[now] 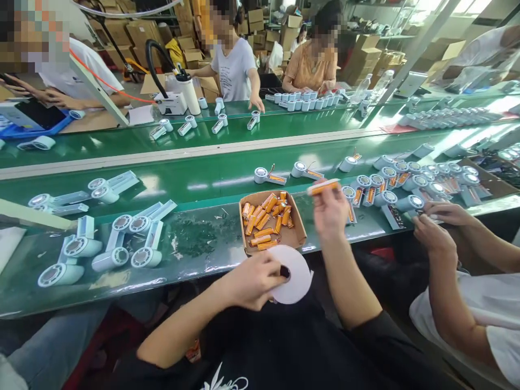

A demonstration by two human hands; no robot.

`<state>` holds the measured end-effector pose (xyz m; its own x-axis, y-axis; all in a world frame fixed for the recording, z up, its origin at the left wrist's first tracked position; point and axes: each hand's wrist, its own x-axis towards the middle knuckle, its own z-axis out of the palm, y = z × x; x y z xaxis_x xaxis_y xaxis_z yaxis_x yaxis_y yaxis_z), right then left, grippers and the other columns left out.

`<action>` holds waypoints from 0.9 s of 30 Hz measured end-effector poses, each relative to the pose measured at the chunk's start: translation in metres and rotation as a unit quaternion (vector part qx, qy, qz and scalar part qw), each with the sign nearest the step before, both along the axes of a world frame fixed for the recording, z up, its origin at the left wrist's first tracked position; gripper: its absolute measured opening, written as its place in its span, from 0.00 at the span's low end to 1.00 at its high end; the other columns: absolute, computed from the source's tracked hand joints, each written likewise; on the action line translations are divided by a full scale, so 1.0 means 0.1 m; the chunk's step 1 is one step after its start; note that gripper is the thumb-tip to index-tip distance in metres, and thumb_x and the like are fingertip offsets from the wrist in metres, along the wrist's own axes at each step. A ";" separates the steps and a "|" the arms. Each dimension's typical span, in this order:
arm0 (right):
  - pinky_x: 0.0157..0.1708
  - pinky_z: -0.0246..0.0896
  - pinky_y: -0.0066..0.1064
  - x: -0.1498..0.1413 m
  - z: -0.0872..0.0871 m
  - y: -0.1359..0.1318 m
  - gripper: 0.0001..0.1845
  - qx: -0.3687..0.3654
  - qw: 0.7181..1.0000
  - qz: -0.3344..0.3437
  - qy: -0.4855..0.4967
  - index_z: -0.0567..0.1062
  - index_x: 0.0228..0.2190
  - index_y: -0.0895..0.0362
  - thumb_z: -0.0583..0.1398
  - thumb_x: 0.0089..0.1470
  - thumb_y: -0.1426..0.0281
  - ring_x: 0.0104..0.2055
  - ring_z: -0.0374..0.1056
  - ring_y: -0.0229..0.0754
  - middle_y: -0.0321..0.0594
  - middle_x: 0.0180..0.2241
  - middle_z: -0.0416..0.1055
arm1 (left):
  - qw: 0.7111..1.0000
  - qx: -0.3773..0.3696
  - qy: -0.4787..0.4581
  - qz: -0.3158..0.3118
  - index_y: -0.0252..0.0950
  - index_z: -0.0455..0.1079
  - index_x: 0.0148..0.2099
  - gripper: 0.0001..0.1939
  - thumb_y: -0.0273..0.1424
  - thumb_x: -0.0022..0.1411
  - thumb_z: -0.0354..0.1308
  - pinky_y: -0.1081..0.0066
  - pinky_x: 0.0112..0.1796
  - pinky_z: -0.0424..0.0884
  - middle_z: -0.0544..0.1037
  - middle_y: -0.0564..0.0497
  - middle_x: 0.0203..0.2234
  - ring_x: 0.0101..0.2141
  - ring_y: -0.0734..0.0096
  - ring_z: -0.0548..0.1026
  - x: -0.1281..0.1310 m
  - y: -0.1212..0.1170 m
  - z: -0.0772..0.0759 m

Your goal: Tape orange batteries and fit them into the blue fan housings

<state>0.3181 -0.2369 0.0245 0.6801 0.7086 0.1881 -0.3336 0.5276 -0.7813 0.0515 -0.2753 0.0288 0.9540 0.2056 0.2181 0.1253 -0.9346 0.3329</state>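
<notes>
The left hand (258,279) curls around the near-left side of a roll (298,276), a flat, smooth, pale disc of wound strip with a dark hole at its core, its fingertips bent in at that hole. The right hand (331,214), raised well apart from the left and farther right, is closed in a pinch on a cell (324,187), a slim orange cylinder with a whitish strip along it; the hand is slightly blurred, so the exact finger contact is hard to tell. Just beyond the roll, on the near edge of a glossy, scuffed green bench (211,230), sits a shallow box (299,230) of brown cardboard, with shiny orange cells lying loose at many angles, mostly in its left and far parts. On the left of the bench stand and lean pale-blue plastic housings (60,274), each a round drum with a ringed face and a trough-like handle. To the right, similar housings (388,199) crowd together, several with orange cells in their handles; beside them a co-worker's hands (434,233) are bent around a small part. Farther off runs a smooth green belt (182,181), and at the far side people sit before stacked cartons (146,38).
</notes>
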 end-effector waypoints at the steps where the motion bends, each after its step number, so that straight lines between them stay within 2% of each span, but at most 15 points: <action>1: 0.48 0.79 0.35 0.10 0.04 0.05 0.19 0.014 0.999 -0.035 0.008 0.77 0.40 0.53 0.75 0.48 0.65 0.46 0.81 0.41 0.38 0.42 0.83 | 1.000 -0.007 -0.004 0.005 0.35 0.76 0.59 0.24 0.34 0.62 0.68 0.55 0.53 0.75 0.79 0.41 0.46 0.47 0.54 0.73 0.02 0.04 0.00; 3: 0.49 0.79 0.36 0.21 0.09 0.09 0.21 0.008 0.999 -0.040 0.003 0.77 0.41 0.53 0.76 0.46 0.65 0.47 0.81 0.43 0.39 0.44 0.83 | 0.998 -0.011 -0.025 0.065 0.36 0.75 0.62 0.26 0.36 0.63 0.67 0.48 0.59 0.71 0.79 0.39 0.48 0.52 0.50 0.73 0.05 0.25 -0.01; 5: 0.49 0.80 0.42 0.20 0.06 0.05 0.26 -0.022 1.000 0.003 -0.021 0.77 0.43 0.54 0.78 0.42 0.64 0.47 0.82 0.47 0.41 0.44 0.83 | 0.992 -0.012 -0.052 0.116 0.37 0.76 0.61 0.25 0.36 0.63 0.68 0.44 0.62 0.66 0.80 0.40 0.49 0.55 0.47 0.72 0.01 0.57 -0.05; 7: 0.49 0.80 0.48 0.19 -0.01 -0.11 0.30 -0.058 0.997 0.034 -0.048 0.78 0.44 0.54 0.79 0.39 0.61 0.45 0.82 0.50 0.43 0.43 0.83 | 0.983 -0.017 -0.084 0.165 0.39 0.77 0.59 0.23 0.38 0.64 0.68 0.45 0.63 0.67 0.82 0.42 0.50 0.57 0.48 0.71 -0.19 0.86 -0.13; 9: 0.49 0.80 0.54 0.26 -0.09 -0.34 0.33 -0.089 0.993 0.015 -0.070 0.78 0.43 0.53 0.80 0.35 0.59 0.43 0.82 0.53 0.43 0.40 0.83 | 0.949 0.000 -0.120 0.291 0.40 0.78 0.59 0.20 0.40 0.67 0.65 0.47 0.62 0.69 0.82 0.44 0.51 0.58 0.50 0.72 -0.53 0.96 -0.22; 11: 0.50 0.78 0.60 0.41 -0.17 -0.60 0.36 -0.124 0.988 -0.029 -0.088 0.78 0.43 0.49 0.81 0.30 0.59 0.43 0.82 0.57 0.41 0.38 0.83 | 0.870 0.052 -0.122 0.475 0.41 0.78 0.57 0.17 0.40 0.70 0.61 0.45 0.62 0.69 0.82 0.43 0.51 0.57 0.49 0.73 -0.96 0.87 -0.32; 13: 0.55 0.74 0.64 0.56 -0.27 -0.84 0.34 -0.176 0.978 -0.057 -0.091 0.79 0.40 0.45 0.81 0.28 0.59 0.44 0.82 0.61 0.41 0.35 0.82 | 0.764 0.098 -0.056 0.635 0.39 0.80 0.55 0.17 0.39 0.70 0.59 0.42 0.62 0.67 0.81 0.40 0.53 0.58 0.43 0.72 -1.41 0.65 -0.38; 15: 0.58 0.70 0.62 0.67 -0.38 -1.02 0.30 -0.226 0.969 -0.066 -0.080 0.78 0.37 0.41 0.80 0.30 0.58 0.45 0.82 0.61 0.44 0.34 0.81 | 0.681 0.078 0.054 0.727 0.38 0.79 0.57 0.19 0.39 0.70 0.58 0.41 0.58 0.70 0.78 0.36 0.57 0.57 0.38 0.73 -1.76 0.42 -0.40; 17: 0.56 0.72 0.62 0.71 -0.49 -1.11 0.28 -0.251 0.963 -0.063 -0.070 0.76 0.35 0.40 0.80 0.31 0.57 0.44 0.82 0.61 0.44 0.33 0.81 | 0.634 0.015 0.156 0.757 0.38 0.76 0.61 0.23 0.41 0.71 0.55 0.45 0.51 0.75 0.76 0.36 0.58 0.52 0.40 0.77 -1.93 0.27 -0.38; 19: 0.49 0.76 0.64 0.70 -0.56 -1.08 0.30 -0.246 0.965 -0.047 -0.071 0.73 0.35 0.42 0.80 0.31 0.57 0.42 0.82 0.62 0.42 0.33 0.81 | 0.643 -0.031 0.208 0.736 0.40 0.75 0.62 0.23 0.41 0.71 0.53 0.52 0.46 0.78 0.77 0.38 0.57 0.47 0.45 0.80 -1.92 0.24 -0.33; 20: 0.45 0.78 0.64 0.68 -0.57 -1.02 0.31 -0.238 0.968 -0.029 -0.072 0.72 0.35 0.44 0.80 0.30 0.57 0.40 0.83 0.62 0.41 0.33 0.82 | 0.671 -0.032 0.210 0.711 0.41 0.76 0.61 0.22 0.41 0.71 0.53 0.55 0.45 0.78 0.77 0.40 0.56 0.48 0.48 0.80 -1.84 0.30 -0.30; 22: 0.39 0.81 0.57 0.61 -0.51 -0.81 0.33 -0.209 0.975 0.015 -0.067 0.71 0.37 0.47 0.81 0.31 0.58 0.39 0.83 0.59 0.39 0.34 0.83 | 0.754 -0.002 0.178 0.632 0.43 0.77 0.59 0.20 0.39 0.72 0.51 0.59 0.47 0.78 0.78 0.43 0.55 0.51 0.51 0.78 -1.58 0.54 -0.26; 24: 0.39 0.81 0.50 0.49 -0.38 -0.49 0.34 -0.172 0.981 0.072 -0.060 0.70 0.38 0.48 0.81 0.33 0.61 0.40 0.83 0.56 0.40 0.37 0.84 | 0.834 0.026 0.147 0.531 0.44 0.77 0.59 0.21 0.37 0.73 0.48 0.61 0.50 0.76 0.79 0.44 0.54 0.54 0.54 0.76 -1.20 0.96 -0.21; 26: 0.43 0.80 0.46 0.32 -0.21 -0.11 0.36 -0.136 0.979 0.137 -0.063 0.69 0.39 0.49 0.81 0.34 0.63 0.43 0.83 0.52 0.41 0.39 0.84 | 0.891 0.025 0.161 0.424 0.41 0.76 0.60 0.21 0.36 0.73 0.48 0.60 0.52 0.75 0.78 0.41 0.55 0.54 0.53 0.74 -0.77 1.49 -0.16; 27: 0.45 0.79 0.45 0.23 -0.13 0.09 0.35 -0.123 0.976 0.165 -0.071 0.68 0.40 0.49 0.81 0.36 0.63 0.44 0.82 0.50 0.40 0.39 0.84 | 0.908 0.017 0.165 0.386 0.41 0.77 0.60 0.20 0.36 0.72 0.51 0.61 0.54 0.73 0.78 0.41 0.55 0.55 0.54 0.73 -0.55 1.77 -0.15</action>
